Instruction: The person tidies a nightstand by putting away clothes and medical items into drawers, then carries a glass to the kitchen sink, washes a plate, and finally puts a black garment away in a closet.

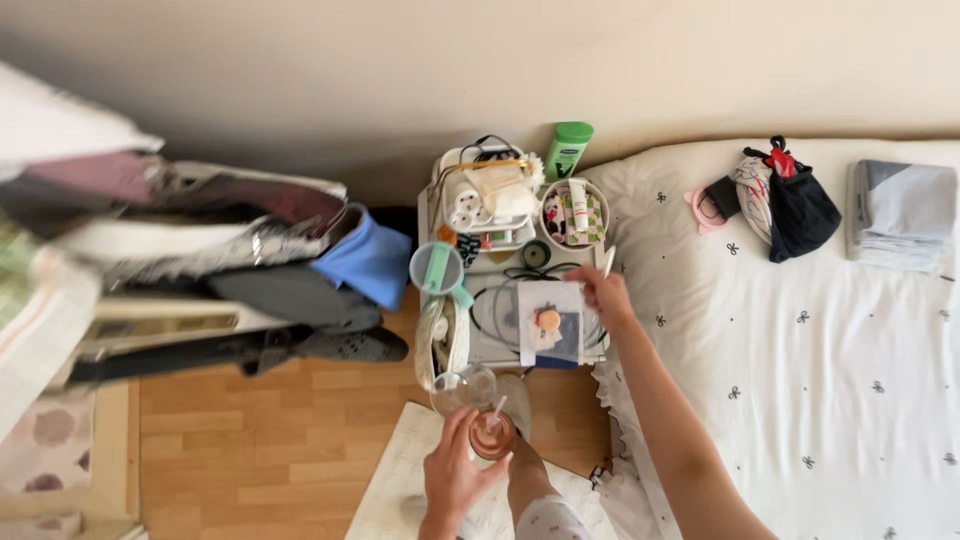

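My left hand point(452, 478) low over rug point(395, 490), fingers wrapped round clear glass point(491, 436) holding pinkish drink and straw; second clear glass point(462, 388) just beside, near nightstand's point(500, 352) front edge. Glass judged rigid, smooth, breakable, liquid shifts weight: grip round body, keep upright. My right hand point(603, 293) stretched to nightstand's right edge, pinching slim white stick-like thing point(609, 262); arm extended along bed point(800, 360) edge.
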